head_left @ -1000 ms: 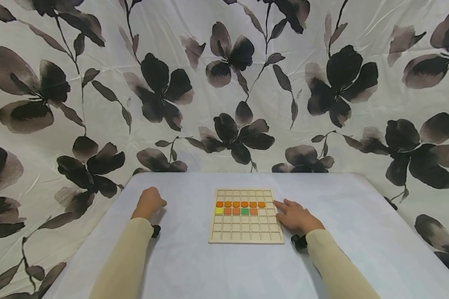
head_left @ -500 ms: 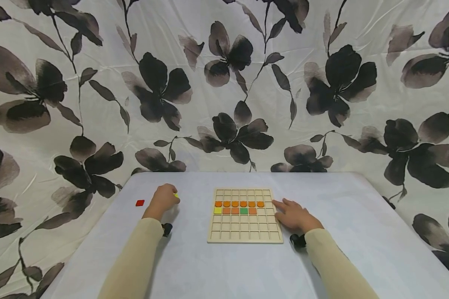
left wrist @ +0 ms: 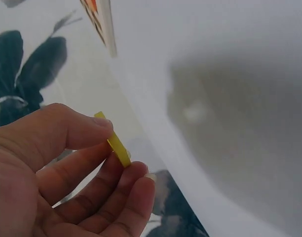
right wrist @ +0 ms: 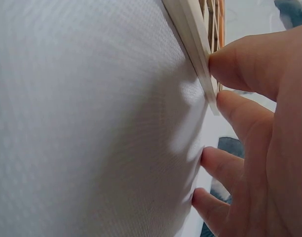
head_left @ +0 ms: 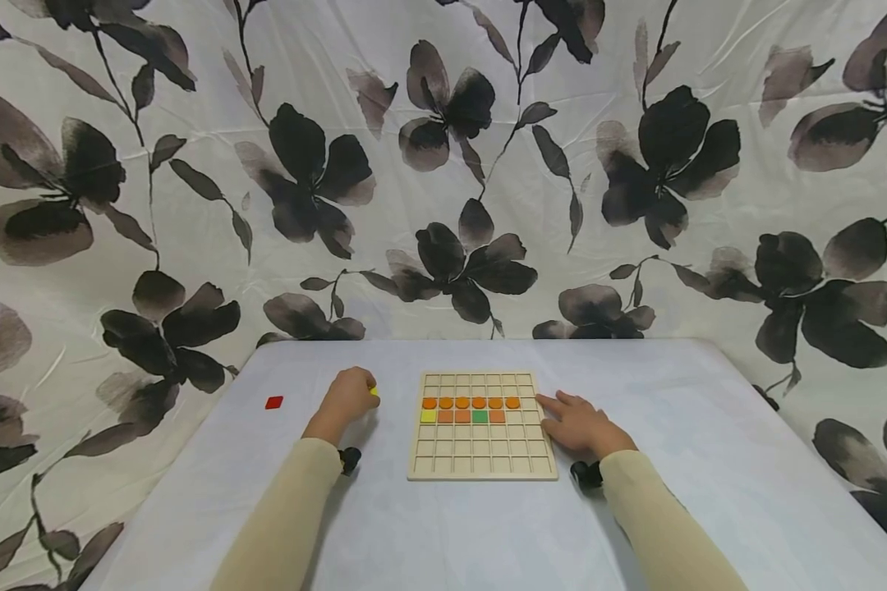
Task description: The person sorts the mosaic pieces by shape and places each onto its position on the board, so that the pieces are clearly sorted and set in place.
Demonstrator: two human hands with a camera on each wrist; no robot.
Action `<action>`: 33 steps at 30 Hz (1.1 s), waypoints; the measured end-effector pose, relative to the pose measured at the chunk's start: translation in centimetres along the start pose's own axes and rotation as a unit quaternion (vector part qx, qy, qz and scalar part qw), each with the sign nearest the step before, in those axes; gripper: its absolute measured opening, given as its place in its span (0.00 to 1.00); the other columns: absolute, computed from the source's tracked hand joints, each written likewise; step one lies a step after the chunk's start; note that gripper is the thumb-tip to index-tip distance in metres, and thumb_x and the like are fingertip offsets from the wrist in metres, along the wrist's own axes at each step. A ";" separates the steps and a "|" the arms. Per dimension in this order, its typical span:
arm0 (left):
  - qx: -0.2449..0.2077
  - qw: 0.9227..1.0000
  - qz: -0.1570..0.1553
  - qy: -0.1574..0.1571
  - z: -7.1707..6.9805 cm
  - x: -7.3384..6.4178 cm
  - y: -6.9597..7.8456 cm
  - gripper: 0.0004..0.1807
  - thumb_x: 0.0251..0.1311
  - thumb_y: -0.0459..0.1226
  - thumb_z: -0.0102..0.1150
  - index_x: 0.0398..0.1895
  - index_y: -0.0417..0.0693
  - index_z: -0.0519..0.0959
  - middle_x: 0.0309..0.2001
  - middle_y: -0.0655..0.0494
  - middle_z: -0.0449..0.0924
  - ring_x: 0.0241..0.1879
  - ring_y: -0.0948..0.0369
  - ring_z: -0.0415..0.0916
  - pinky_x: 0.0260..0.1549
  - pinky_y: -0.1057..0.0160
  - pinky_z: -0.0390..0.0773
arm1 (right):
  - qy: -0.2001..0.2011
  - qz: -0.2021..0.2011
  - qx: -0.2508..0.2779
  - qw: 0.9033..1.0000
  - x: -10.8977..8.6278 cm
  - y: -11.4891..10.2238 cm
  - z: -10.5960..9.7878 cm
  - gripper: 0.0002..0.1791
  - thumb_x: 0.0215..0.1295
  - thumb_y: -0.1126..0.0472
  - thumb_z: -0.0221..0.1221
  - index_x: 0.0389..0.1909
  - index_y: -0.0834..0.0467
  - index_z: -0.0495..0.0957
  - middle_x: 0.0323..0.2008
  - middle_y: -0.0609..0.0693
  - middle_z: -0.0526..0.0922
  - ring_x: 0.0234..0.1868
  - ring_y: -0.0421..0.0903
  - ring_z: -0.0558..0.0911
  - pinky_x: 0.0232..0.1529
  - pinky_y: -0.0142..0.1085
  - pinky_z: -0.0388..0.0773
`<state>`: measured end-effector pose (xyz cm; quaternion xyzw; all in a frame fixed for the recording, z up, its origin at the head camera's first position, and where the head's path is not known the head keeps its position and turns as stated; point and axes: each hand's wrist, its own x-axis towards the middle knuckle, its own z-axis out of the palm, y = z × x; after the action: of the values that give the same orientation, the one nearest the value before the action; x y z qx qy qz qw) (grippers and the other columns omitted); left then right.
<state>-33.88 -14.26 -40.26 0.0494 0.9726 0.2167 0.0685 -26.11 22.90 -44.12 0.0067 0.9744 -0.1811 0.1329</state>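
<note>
My left hand pinches a thin yellow tile between thumb and fingers, held above the table to the left of the board. A wooden grid board lies flat in the middle of the table. Across one of its rows sit several orange round pieces; the row below holds a yellow square, orange squares and a green square. At the board's right edge rests my right hand, fingers extended, with thumb and index fingertip touching the wooden side in the right wrist view.
A red square tile lies on the table left of my left hand. The white-covered table reaches back to a floral curtain. Each wrist wears a black device.
My left hand has moved right toward the board with the yellow tile, uncovering the red tile at left. The right hand stays at the board's edge; the head view shifts slightly.
</note>
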 end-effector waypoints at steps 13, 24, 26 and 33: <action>-0.001 1.000 0.026 0.010 1.9 -0.4 3.0 0.18 0.56 0.33 0.64 0.50 0.36 0.79 0.43 0.47 0.81 0.38 0.56 0.73 0.44 0.55 0.78 | 0.000 -0.003 0.003 1.000 0.1 0.1 0.2 0.30 0.72 0.48 0.44 0.74 0.45 0.58 0.75 0.61 0.54 0.74 0.68 0.52 0.67 0.69 0.47; -0.021 0.999 0.034 -0.005 3.7 -1.1 5.8 0.17 0.56 0.33 0.65 0.50 0.39 0.81 0.46 0.48 0.81 0.44 0.54 0.73 0.52 0.53 0.77 | 0.000 -0.001 0.006 1.000 0.1 0.1 0.2 0.30 0.71 0.48 0.45 0.73 0.46 0.59 0.74 0.62 0.54 0.74 0.68 0.52 0.66 0.70 0.47; -0.031 0.999 0.038 -0.009 4.1 -1.3 6.3 0.17 0.56 0.33 0.65 0.50 0.39 0.81 0.47 0.48 0.80 0.46 0.54 0.73 0.53 0.53 0.76 | 0.001 0.000 0.007 1.000 0.1 0.1 0.2 0.30 0.71 0.48 0.45 0.73 0.45 0.59 0.74 0.61 0.54 0.74 0.68 0.52 0.66 0.70 0.46; -0.041 0.997 0.070 -0.013 4.9 -1.8 7.4 0.17 0.57 0.34 0.65 0.50 0.39 0.81 0.48 0.48 0.82 0.50 0.54 0.76 0.54 0.53 0.76 | 0.001 -0.003 0.005 1.000 0.1 0.0 0.0 0.30 0.71 0.48 0.44 0.74 0.46 0.58 0.74 0.62 0.54 0.74 0.67 0.51 0.67 0.69 0.46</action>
<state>-30.86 -5.77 -41.30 0.1179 0.9560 0.2598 0.0681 -26.18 22.96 -44.13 0.0051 0.9737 -0.1865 0.1310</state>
